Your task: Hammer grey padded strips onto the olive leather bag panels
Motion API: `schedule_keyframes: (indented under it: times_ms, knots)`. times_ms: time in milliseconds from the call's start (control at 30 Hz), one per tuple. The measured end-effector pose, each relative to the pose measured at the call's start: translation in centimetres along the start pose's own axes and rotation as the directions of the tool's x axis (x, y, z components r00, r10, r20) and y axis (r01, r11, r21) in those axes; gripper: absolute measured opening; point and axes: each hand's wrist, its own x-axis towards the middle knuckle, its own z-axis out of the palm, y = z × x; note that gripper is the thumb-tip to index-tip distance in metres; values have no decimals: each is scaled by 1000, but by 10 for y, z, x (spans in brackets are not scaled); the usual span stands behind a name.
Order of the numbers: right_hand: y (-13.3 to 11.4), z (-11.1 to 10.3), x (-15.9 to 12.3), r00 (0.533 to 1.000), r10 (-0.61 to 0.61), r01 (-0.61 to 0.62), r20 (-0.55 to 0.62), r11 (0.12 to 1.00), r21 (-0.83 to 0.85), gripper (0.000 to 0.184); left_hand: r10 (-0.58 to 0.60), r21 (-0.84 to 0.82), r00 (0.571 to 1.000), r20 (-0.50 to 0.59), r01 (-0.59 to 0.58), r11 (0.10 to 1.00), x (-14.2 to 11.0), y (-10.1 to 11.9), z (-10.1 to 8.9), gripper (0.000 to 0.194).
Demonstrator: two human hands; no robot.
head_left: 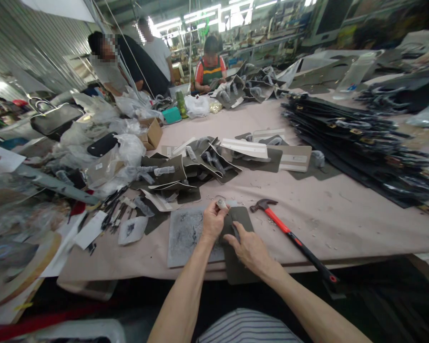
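My left hand [213, 223] is closed on a small, pale round piece [221, 204], too small to name exactly. It is held above the right edge of a scuffed grey board [180, 238]. Beside it, my right hand [252, 248] rests on a dark grey-green panel [236, 271], thumb and forefinger apart. That panel overlaps the board and sticks out past the table's front edge. A small dark strip [234, 216] shows on the panel near my right fingertips. To the right lies a claw hammer [284, 226] with a red and black handle.
Similar panels with wrapped handles [200, 162] are heaped behind the board. A tall stack of black pieces [350, 143] fills the right side. Plastic bags, a cardboard box [152, 133] and thin strips [117, 212] crowd the left. People stand or sit across the table [364, 233].
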Motion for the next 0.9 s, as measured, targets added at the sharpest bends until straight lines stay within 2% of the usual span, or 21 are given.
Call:
schedule_keyframes:
  times_ms: [167, 267, 333, 367, 433, 500, 533, 633, 733, 833, 900]
  knots:
    - [3, 8, -1, 1000, -23, 22, 9, 995, 100, 55, -49, -27, 994, 97, 52, 998, 2, -15, 12, 17]
    - [11, 7, -5, 999, -34, 30, 16, 972, 234, 57, -38, -18, 994, 100, 40, 999, 2, -22, 14, 16]
    - [23, 4, -6, 999, -21, 33, -39, 943, 332, 58, -25, -8, 995, 95, 26, 1000, 2, -26, 12, 14]
    - [31, 1, -6, 995, 0, 36, -102, 935, 353, 57, -19, -4, 995, 95, 19, 1000, 2, -27, 11, 13]
    - [52, -7, -5, 962, 61, 16, -268, 960, 278, 54, -13, -1, 995, 99, 13, 1000, 2, -30, 10, 13]
    - [78, -14, -2, 917, 93, -77, -388, 995, 56, 50, -10, 0, 995, 102, 10, 1000, 2, -31, 9, 12]
    - [92, -17, -1, 908, 98, -137, -406, 988, -68, 46, -9, 3, 995, 104, 9, 1000, 2, -30, 9, 12]
    - [126, -20, 2, 932, 125, -235, -340, 923, -305, 37, -7, 22, 993, 115, 4, 1000, 2, -29, 9, 11]
    - [145, -19, 4, 946, 164, -253, -279, 913, -321, 30, -1, 42, 993, 121, -4, 999, 1, -27, 10, 10]
    - [147, -21, 7, 945, 216, -268, -245, 943, -199, 20, 18, 64, 992, 123, -26, 998, 1, -25, 11, 9]
    - [143, -25, 8, 939, 304, -297, -160, 953, 65, 13, 35, 101, 993, 117, -47, 994, 0, -25, 12, 8]
